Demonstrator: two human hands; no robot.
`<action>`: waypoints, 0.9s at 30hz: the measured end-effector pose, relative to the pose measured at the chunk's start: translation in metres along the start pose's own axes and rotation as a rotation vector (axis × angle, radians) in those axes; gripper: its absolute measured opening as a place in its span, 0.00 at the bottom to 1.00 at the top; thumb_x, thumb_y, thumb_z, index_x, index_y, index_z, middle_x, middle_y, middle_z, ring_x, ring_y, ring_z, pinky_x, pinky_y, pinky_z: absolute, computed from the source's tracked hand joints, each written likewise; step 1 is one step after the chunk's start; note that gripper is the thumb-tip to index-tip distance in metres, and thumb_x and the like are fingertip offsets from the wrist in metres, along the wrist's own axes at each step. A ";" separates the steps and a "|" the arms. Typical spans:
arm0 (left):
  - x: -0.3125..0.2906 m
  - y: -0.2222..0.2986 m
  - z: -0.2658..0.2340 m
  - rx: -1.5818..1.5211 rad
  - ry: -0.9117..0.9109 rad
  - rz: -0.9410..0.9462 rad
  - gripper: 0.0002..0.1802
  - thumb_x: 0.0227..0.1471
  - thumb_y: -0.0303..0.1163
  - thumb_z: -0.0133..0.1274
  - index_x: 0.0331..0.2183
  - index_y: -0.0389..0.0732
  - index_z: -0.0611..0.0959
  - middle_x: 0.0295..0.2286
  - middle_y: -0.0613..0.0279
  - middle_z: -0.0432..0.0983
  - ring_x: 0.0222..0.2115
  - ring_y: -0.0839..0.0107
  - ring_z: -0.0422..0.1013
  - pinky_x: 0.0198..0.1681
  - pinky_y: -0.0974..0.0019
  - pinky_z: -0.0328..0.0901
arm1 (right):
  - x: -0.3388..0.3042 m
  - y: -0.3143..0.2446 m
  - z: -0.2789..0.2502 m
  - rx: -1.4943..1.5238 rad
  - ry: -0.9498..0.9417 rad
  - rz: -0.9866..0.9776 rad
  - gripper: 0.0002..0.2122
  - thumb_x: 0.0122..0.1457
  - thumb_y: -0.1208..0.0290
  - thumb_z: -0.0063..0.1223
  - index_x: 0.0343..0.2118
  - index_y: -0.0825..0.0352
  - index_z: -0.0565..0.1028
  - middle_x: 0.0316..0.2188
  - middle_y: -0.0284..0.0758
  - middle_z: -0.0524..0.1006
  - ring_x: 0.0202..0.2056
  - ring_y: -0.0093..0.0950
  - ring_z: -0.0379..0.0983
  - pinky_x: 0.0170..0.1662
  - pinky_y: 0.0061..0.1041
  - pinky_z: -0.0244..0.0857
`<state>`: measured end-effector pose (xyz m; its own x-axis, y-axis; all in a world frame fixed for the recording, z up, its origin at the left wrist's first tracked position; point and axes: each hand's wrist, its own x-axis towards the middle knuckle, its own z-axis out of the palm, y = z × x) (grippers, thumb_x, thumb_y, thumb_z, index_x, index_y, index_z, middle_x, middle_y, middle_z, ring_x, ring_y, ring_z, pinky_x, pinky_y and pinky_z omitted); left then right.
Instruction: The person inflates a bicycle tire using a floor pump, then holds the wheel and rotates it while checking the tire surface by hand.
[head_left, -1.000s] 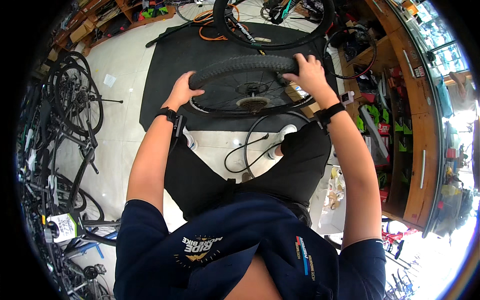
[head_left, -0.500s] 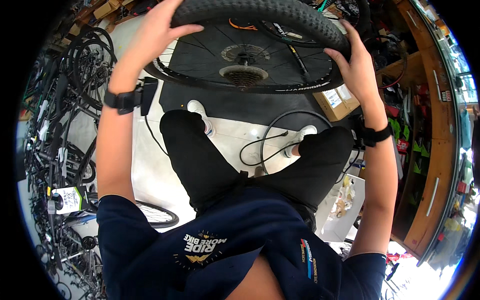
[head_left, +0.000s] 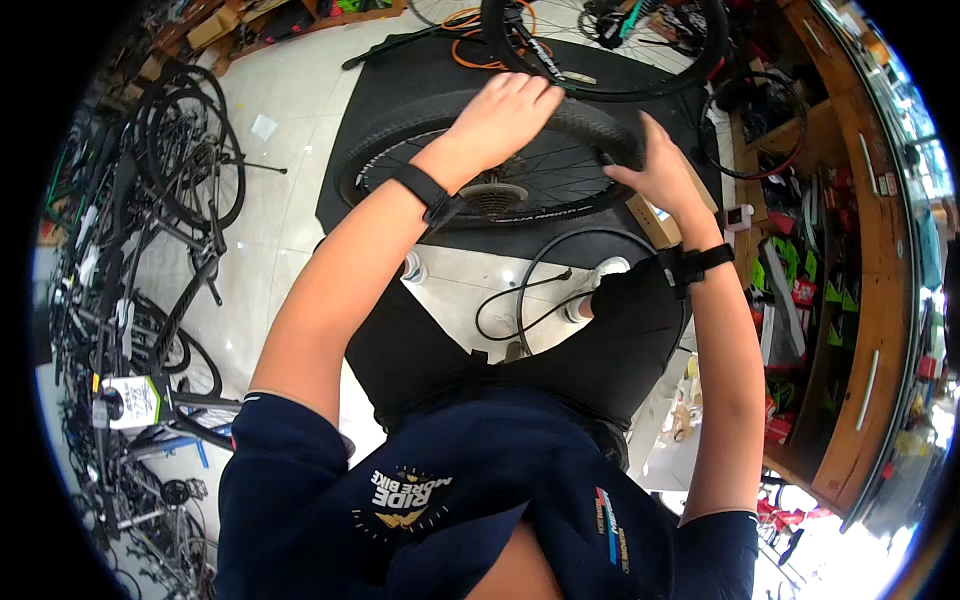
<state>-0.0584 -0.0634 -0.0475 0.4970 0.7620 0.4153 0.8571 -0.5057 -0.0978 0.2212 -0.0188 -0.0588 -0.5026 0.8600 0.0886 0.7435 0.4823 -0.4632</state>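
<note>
A bicycle wheel (head_left: 566, 209) with a black knobbly tyre, a cassette (head_left: 495, 199) and spokes is tilted over the dark mat in front of me. My left hand (head_left: 507, 117) reaches across to its far side, fingers together and bent over the tyre. At the wheel's right end is my right hand (head_left: 662, 178), thumb and fingers spread around the tyre's edge. Whether its palm presses the rubber is hard to tell. The left forearm and hand cover part of the spokes and tyre.
Another bicycle wheel (head_left: 610, 96) stands beyond, beside an orange cable (head_left: 480, 62). A cardboard box (head_left: 655, 222) sits beyond my right knee; a black hose (head_left: 522, 300) loops over the floor between my feet. Bicycles (head_left: 190, 150) crowd the left, a wooden cabinet (head_left: 858, 300) the right.
The wheel has gone down toward the mat. My left hand has shifted right, from the tyre's left end to its far middle. My right hand has moved slightly left and nearer to me, fingers spread.
</note>
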 end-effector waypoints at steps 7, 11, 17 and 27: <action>0.048 -0.051 -0.072 -0.424 -0.295 -0.147 0.59 0.27 0.40 0.75 0.61 0.38 0.64 0.56 0.44 0.64 0.57 0.47 0.62 0.60 0.56 0.61 | 0.015 0.007 -0.046 -0.324 0.080 0.088 0.49 0.40 0.52 0.74 0.65 0.54 0.58 0.56 0.52 0.66 0.56 0.54 0.63 0.57 0.52 0.59; -0.047 -0.075 -0.036 -0.489 -0.503 -0.441 0.55 0.29 0.38 0.75 0.58 0.34 0.67 0.54 0.42 0.66 0.56 0.48 0.64 0.59 0.56 0.61 | 0.014 0.067 -0.044 -0.289 0.231 0.161 0.42 0.41 0.52 0.73 0.59 0.59 0.64 0.49 0.49 0.71 0.50 0.53 0.68 0.51 0.47 0.64; -0.061 -0.049 -0.007 -0.644 -0.229 -0.610 0.30 0.37 0.31 0.69 0.44 0.35 0.77 0.34 0.44 0.79 0.38 0.46 0.75 0.42 0.56 0.69 | 0.023 0.081 -0.057 -0.184 0.228 0.097 0.35 0.40 0.53 0.73 0.49 0.69 0.71 0.44 0.44 0.77 0.49 0.45 0.72 0.51 0.45 0.62; -0.016 -0.125 -0.167 -0.634 -0.147 -0.474 0.36 0.39 0.29 0.69 0.50 0.33 0.73 0.40 0.51 0.78 0.40 0.61 0.75 0.46 0.63 0.68 | 0.045 -0.026 -0.159 0.053 0.550 -0.248 0.31 0.45 0.61 0.73 0.51 0.69 0.72 0.40 0.48 0.78 0.44 0.44 0.75 0.48 0.37 0.68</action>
<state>-0.1959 -0.0801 0.1087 0.1500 0.9763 0.1558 0.7632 -0.2145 0.6094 0.2491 0.0337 0.0971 -0.3462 0.6902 0.6355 0.6035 0.6824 -0.4124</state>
